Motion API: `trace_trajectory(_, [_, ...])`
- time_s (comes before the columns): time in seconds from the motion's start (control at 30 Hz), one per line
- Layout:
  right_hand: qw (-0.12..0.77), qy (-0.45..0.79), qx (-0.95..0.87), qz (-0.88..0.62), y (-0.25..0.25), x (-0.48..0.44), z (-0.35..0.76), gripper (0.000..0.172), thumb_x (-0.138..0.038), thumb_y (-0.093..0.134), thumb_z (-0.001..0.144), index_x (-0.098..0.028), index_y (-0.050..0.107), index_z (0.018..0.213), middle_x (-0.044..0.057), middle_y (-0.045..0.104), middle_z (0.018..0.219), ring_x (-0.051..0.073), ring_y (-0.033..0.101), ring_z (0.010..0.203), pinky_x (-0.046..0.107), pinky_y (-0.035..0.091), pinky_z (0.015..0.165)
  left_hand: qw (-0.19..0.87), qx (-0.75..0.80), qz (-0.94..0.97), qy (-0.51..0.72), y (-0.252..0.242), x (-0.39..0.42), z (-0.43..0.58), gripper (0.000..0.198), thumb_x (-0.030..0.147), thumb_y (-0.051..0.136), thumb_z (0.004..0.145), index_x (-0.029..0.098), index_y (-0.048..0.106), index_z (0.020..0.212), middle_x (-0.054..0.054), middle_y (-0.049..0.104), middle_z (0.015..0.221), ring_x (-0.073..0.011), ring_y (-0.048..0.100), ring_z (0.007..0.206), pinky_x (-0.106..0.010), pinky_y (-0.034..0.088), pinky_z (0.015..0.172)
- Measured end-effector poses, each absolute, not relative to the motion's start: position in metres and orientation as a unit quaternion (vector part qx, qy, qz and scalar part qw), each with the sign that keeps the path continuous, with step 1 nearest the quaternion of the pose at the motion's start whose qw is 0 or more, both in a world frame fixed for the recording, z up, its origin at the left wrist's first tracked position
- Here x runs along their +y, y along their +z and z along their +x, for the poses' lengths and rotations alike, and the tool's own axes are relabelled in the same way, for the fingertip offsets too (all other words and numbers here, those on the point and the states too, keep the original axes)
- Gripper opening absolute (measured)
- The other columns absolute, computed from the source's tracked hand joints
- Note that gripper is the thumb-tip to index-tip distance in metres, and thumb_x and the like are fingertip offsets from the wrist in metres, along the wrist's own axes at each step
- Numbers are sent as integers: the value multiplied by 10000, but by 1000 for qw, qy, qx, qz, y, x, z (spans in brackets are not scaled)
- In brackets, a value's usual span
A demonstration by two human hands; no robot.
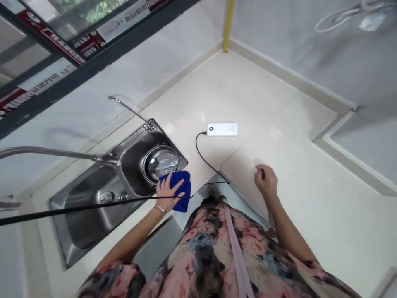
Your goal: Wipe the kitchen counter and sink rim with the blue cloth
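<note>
My left hand (pixel 167 192) lies with its fingers spread over a blue cloth (pixel 185 186) at the front edge of the sink, pressing on it rather than wrapped round it. Just beyond the fingers, a round metal pot (pixel 145 159) sits in the right-hand basin; a dark scouring pad (pixel 153 164) and something shiny are inside it. Over the counter (pixel 279 161) on the right, my right hand (pixel 266 181) is loosely closed, its fingers curled with a small dark gap by the thumb. Nothing shows in it.
A white power bank (pixel 222 129) lies on the counter, its black cable running toward my body. Two taps, a slim one (pixel 130 109) and a curved one (pixel 62 153), stand behind the double steel sink (pixel 74 250). A yellow pipe (pixel 228 27) marks the back corner.
</note>
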State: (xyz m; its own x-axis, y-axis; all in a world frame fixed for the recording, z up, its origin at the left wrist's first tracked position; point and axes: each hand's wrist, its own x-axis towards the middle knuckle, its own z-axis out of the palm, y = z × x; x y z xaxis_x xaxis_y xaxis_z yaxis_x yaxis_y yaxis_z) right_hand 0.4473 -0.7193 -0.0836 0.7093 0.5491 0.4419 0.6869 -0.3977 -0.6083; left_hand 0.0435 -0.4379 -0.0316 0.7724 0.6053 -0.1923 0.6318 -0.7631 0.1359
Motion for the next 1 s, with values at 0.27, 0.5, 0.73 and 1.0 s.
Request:
trace_trajectory(0.27, [399, -86, -353, -842, -85, -717, 446, 243, -225, 476, 948, -207, 693, 1055, 93, 747, 1022, 224, 707, 942, 383, 604, 910, 122, 269, 952, -74, -37, -410, 122, 616, 587, 690, 988, 354, 619, 1554, -179, 292, 1716, -509, 372, 1487, -665, 347, 1214])
trace_trajectory(0.5, [380, -100, -359, -846, -83, -715, 445, 248, -206, 471, 952, -201, 686, 1075, 89, 733, 1003, 228, 686, 931, 375, 583, 900, 123, 362, 923, -43, -39, -423, 172, 593, 591, 614, 1029, 357, 596, 1574, -209, 405, 1601, -498, 392, 1453, -677, 355, 1192])
trace_trajectory(0.73, [366, -106, -373, -846, -82, -718, 448, 252, -192, 464, 934, -199, 678, 1068, 81, 721, 982, 222, 685, 908, 362, 587, 868, 129, 427, 895, -15, -33, -436, 182, 539, 510, 556, 1075, 362, 568, 1593, -218, 380, 1650, -480, 426, 1447, -658, 408, 1154])
trace_trajectory(1.0, [398, -98, -371, -833, -87, -719, 446, 241, -197, 499, 950, -210, 688, 1098, 59, 714, 991, 216, 686, 890, 359, 589, 858, 84, 386, 918, 7, -34, -458, 134, 481, 462, 645, 1043, 400, 646, 1521, -125, 291, 1756, -465, 376, 1516, -625, 371, 1221])
